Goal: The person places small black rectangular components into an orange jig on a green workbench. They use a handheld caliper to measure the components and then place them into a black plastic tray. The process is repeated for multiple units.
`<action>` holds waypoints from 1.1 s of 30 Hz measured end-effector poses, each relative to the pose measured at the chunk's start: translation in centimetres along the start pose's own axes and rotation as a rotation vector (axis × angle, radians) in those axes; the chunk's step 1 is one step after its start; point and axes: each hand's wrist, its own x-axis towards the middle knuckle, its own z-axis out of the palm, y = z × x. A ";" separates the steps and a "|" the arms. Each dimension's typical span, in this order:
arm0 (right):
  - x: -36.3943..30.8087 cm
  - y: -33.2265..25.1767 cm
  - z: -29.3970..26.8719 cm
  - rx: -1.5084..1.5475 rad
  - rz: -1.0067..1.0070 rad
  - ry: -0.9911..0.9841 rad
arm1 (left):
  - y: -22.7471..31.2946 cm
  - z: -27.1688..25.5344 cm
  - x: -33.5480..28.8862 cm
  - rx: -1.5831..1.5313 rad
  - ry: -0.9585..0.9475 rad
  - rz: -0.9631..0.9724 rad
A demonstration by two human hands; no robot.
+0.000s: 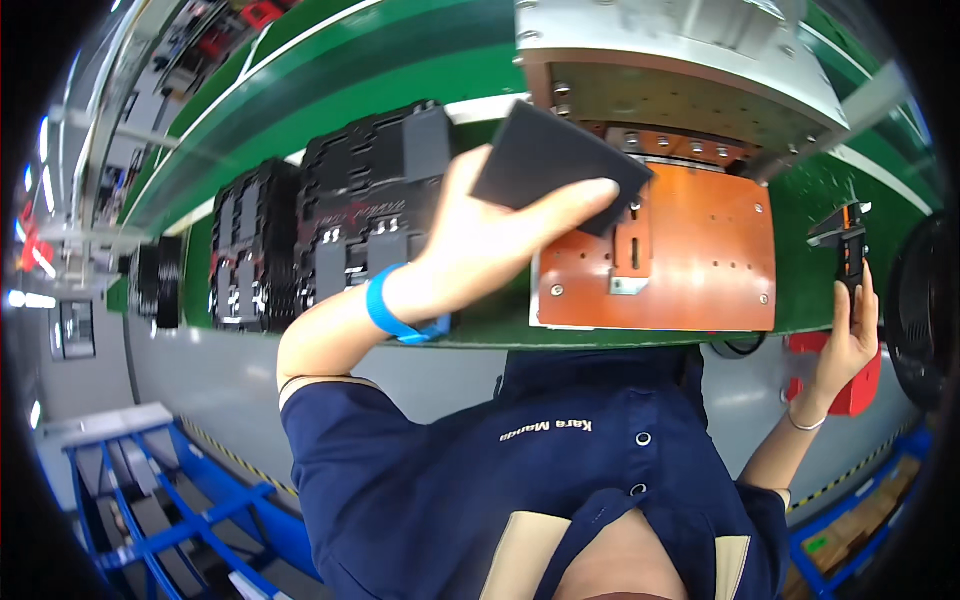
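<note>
My left hand point(470, 235), with a blue band at its wrist, grips a flat black rectangular block point(555, 160) between thumb and fingers. The block is tilted and held above the left part of an orange-brown metal plate point(705, 245). Some of my left fingers are hidden behind the block. Off to the right, my right hand point(850, 340) has its fingers closed around the lower end of a caliper point(850, 235). The caliper's jaws point away from me, over the green bench.
A large silver and copper-coloured machine head point(680, 60) rises behind the plate. Black moulded trays with grey pads point(370, 150) stand on the green bench point(800, 290) to the left. A round black object point(925, 310) is at far right. Blue racks point(170, 510) stand on the floor.
</note>
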 end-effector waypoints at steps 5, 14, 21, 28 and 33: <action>3.0 13.0 0.4 -0.006 0.237 -0.163 | -1.5 -11.4 -3.6 0.806 0.393 0.333; 1.8 14.0 3.6 -0.708 0.039 -0.118 | -7.6 -24.7 -6.3 0.997 0.370 0.059; 2.9 3.9 4.8 -0.450 -0.391 -0.011 | -8.7 -25.0 -7.1 0.998 0.321 0.056; 3.1 -14.5 12.4 -0.011 -1.165 -0.450 | -8.1 -24.0 -7.9 1.128 0.189 0.095; 0.5 -20.0 23.2 -0.152 -1.504 -0.857 | -9.0 -24.0 -9.1 1.344 0.229 0.044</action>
